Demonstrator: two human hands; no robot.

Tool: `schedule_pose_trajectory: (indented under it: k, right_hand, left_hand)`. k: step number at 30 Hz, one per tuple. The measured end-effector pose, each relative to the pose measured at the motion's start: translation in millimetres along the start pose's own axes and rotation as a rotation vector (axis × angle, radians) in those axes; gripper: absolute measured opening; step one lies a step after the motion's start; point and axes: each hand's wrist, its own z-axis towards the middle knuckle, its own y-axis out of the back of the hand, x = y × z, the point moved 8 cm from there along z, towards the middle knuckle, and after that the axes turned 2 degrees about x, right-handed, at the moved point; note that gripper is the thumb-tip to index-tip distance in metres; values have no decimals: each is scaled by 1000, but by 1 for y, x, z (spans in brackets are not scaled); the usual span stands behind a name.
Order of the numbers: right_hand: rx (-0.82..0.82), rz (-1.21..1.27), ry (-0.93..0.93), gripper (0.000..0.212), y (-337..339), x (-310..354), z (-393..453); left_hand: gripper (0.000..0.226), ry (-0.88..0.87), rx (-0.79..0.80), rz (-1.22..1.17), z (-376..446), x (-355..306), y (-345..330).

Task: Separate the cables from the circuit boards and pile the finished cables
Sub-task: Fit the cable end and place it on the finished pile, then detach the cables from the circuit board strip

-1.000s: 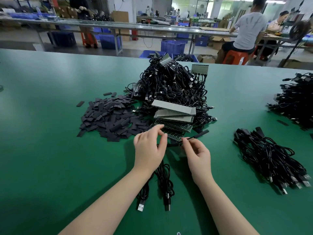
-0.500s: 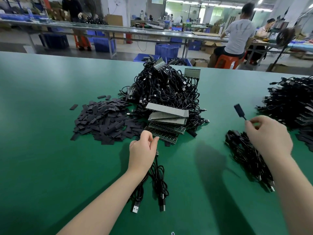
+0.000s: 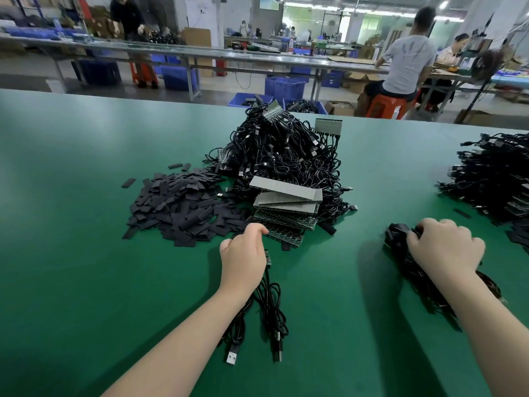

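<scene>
A big heap of black cables (image 3: 282, 156) joined to circuit boards rises at mid-table, with a stack of green and grey boards (image 3: 286, 207) leaning on its near side. My left hand (image 3: 243, 259) holds a small green board (image 3: 268, 257) with fingers curled; its two black USB cables (image 3: 272, 313) trail toward me. My right hand (image 3: 445, 247) rests with curled fingers on the pile of finished cables (image 3: 400, 245) at the right and holds a cable end against it.
A spread of flat black sleeve pieces (image 3: 183, 204) lies left of the heap. Another dark cable pile (image 3: 498, 179) sits at the far right edge. Green table mat (image 3: 86, 282) all round. People work at benches behind the table.
My right hand carried a freed cable from the middle to the right and lowered it onto the finished pile. My left hand stayed in place with the board.
</scene>
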Motion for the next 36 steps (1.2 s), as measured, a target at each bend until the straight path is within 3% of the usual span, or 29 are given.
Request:
schedule_pose_trajectory:
  k: [3, 7, 9, 11, 14, 16, 19, 23, 27, 30, 33, 36]
  right_hand:
    - [-57, 113, 93, 33, 18, 34, -1]
    - [-120, 305, 265, 30, 46, 91, -18]
    - [-29, 437, 314, 24, 45, 118, -33]
    - [162, 566, 344, 17, 29, 147, -53]
    - [434, 635, 410, 24, -6, 187, -91]
    - [494, 594, 432, 33, -24, 204, -111]
    - [455, 480, 469, 44, -39, 220, -130]
    - [491, 526, 418, 52, -42, 224, -131]
    - [580, 522, 376, 61, -46, 227, -128]
    - [629, 554, 312, 63, -50, 227, -126]
    - [655, 718, 241, 47, -51, 225, -126]
    - [606, 1050, 189, 31, -49, 216, -122]
  left_hand:
    - [40, 5, 57, 53, 3, 0, -4]
    - [35, -30, 58, -21, 3, -3, -3]
    - [23, -30, 43, -87, 1, -3, -2]
    - [13, -8, 31, -145, 0, -1, -1]
    - [16, 27, 15, -217, 0, 1, 3]
    - [10, 24, -26, -243, -1, 1, 7]
    - [18, 103, -21, -389, 0, 8, 6]
    - [25, 344, 77, -660, 12, 29, 2]
    - [37, 357, 275, -610, 21, 32, -2]
    - [42, 338, 331, -560, 22, 32, -5]
    - [37, 333, 291, -587, 20, 33, -3]
    - [31, 312, 278, -604, 15, 32, -3]
